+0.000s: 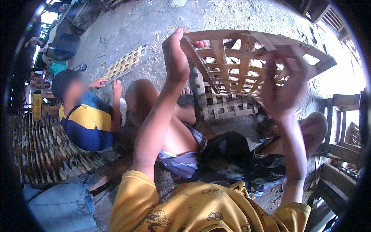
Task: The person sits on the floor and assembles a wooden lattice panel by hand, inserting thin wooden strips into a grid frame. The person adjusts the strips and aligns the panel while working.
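My left hand grips the left corner of a wooden lattice panel, with the thumb on top and the fingertips around the frame. The panel is raised and tilted in front of me, its crossed slats woven inside a wooden frame. My right hand is at the panel's right part, smeared by motion, so its fingers cannot be made out. A pale flat strip lies across the frame by that hand. Below, a second lattice panel rests near the floor between my feet, partly hidden.
At the left a person in a blue and yellow shirt holds another lattice panel. Stacked slatted pieces lie behind them, beside blue denim cloth. A wooden frame structure stands close on my right. A dark bin sits far left.
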